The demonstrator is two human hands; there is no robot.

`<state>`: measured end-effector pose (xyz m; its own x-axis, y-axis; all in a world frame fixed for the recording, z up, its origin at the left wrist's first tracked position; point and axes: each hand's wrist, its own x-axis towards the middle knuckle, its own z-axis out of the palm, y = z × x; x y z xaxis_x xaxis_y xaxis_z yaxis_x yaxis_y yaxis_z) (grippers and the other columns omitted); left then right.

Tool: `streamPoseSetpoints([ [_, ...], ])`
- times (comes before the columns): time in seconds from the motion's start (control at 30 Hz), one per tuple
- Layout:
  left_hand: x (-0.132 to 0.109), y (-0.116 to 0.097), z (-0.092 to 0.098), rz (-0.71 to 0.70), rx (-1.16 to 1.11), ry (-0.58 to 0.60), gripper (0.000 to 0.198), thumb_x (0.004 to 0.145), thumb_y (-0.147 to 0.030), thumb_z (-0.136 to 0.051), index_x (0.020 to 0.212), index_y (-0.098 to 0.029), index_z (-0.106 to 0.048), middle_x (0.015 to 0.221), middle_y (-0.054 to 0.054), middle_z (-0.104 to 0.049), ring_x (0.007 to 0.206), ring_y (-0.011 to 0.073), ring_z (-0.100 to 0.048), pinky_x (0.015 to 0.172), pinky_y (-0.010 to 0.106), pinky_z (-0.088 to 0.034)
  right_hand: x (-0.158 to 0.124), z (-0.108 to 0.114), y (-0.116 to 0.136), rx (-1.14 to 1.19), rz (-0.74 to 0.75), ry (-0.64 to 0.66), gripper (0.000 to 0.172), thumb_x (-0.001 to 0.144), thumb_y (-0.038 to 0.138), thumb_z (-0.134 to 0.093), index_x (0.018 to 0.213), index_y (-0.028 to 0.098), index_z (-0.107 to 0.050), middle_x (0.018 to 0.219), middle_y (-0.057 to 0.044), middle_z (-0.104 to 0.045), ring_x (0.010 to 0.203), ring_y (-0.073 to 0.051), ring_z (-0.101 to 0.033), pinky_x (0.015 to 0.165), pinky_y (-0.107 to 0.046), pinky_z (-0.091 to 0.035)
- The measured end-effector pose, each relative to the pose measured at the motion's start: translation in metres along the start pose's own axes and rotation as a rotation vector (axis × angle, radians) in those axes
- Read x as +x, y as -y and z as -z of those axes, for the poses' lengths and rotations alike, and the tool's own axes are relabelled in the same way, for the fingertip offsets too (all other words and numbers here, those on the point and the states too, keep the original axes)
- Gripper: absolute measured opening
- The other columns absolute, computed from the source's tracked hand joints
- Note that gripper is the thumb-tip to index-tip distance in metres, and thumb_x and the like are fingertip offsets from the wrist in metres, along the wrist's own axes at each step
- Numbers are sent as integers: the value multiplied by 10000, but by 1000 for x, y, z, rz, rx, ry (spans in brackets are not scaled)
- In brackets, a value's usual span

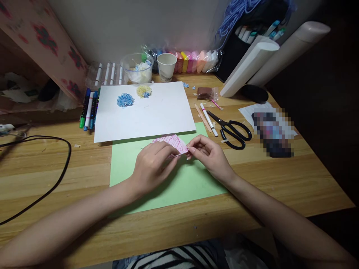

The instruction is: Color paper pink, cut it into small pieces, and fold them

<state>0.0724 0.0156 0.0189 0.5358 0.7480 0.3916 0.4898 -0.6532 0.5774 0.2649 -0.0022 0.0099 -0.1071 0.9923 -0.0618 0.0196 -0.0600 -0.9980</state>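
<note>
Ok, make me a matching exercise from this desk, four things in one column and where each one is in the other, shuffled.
1 scissors
2 paper cup
3 blue shreds
4 pink paper

A on the white sheet
B held by the left hand and right hand
C at the table's back edge
D right of the green sheet

Pairs: 1-D, 2-C, 3-A, 4-B

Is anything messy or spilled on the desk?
A little. Tiny blue scraps lie loose on the wooden desk beside the paper cup, off the white sheet where the blue pile and yellow pile sit. Nothing else looks spilled.
</note>
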Motion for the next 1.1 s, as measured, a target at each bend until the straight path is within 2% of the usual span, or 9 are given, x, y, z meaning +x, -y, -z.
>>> streamPoseSetpoints([
  [0.07, 6, -7, 11, 57, -95, -8, 76, 875, -207, -565, 859, -171, -630, 765, 45, -674, 670, 146, -570, 612, 270, -422, -1, 3, 4, -85, 120, -37, 152, 843, 320, -624, 946, 219, -579, 898, -32, -601, 802, -150, -602, 727, -289, -528],
  [0.13, 15, -15, 27, 150, -241, 12, 81, 876, -227, -585, 862, -179, -649, 775, 33, -684, 660, 132, -585, 574, 240, -429, 1, 7, 15, -229, 285, -73, 274, 819, 322, -653, 1075, 254, -583, 1054, -58, -574, 985, -194, -568, 858, -341, -498],
  [0.23, 34, -25, 55, 187, -298, 32, 81, 841, -240, -644, 794, -189, -687, 737, 17, -698, 655, 131, -602, 597, 237, -456, 9, 9, 44, -411, 449, -14, 364, 770, 323, -717, 1113, 267, -608, 1144, -72, -540, 1141, -239, -495, 1011, -405, -399],
  [0.37, 57, -37, 91, 135, -290, -10, 80, 783, -270, -712, 797, -199, -677, 722, 1, -680, 644, 128, -606, 572, 221, -479, 26, 0, 86, -351, 487, 139, 48, 843, 269, -646, 863, 228, -630, 932, -40, -616, 929, -189, -583, 880, -358, -460],
  [0.47, 66, -47, 111, 98, -261, -146, 141, 764, -285, -730, 847, -203, -650, 787, 14, -667, 695, 143, -623, 613, 237, -522, 36, -12, 110, -196, 506, 140, 69, 862, 266, -616, 813, 223, -593, 822, -19, -607, 813, -166, -588, 747, -310, -487],
  [0.6, 64, -53, 131, 79, -268, -273, 179, 769, -274, -726, 926, -228, -655, 907, 30, -676, 842, 174, -650, 730, 258, -562, 39, -25, 131, -116, 567, 51, 51, 864, 241, -603, 816, 232, -587, 805, -10, -591, 791, -155, -578, 731, -292, -486],
  [0.77, 55, -46, 145, 118, -325, -279, 219, 773, -208, -718, 978, -250, -654, 948, 22, -683, 842, 163, -669, 712, 234, -578, 39, -31, 142, -195, 539, 86, 15, 863, 248, -603, 850, 241, -602, 834, -22, -611, 819, -173, -588, 741, -301, -487],
  [0.9, 51, -45, 146, 134, -264, -305, 245, 765, -220, -725, 994, -236, -642, 911, 30, -690, 741, 155, -662, 636, 241, -572, 42, -40, 141, -267, 449, 187, 120, 841, 308, -637, 945, 251, -616, 899, -25, -634, 865, -182, -607, 756, -296, -505],
  [1.1, 49, -47, 140, 116, -246, -282, 277, 778, -236, -716, 1037, -256, -620, 949, 27, -689, 818, 174, -664, 693, 266, -572, 43, -49, 137, -229, 480, 110, 83, 858, 323, -629, 878, 243, -620, 848, -15, -641, 801, -155, -615, 705, -262, -511],
])
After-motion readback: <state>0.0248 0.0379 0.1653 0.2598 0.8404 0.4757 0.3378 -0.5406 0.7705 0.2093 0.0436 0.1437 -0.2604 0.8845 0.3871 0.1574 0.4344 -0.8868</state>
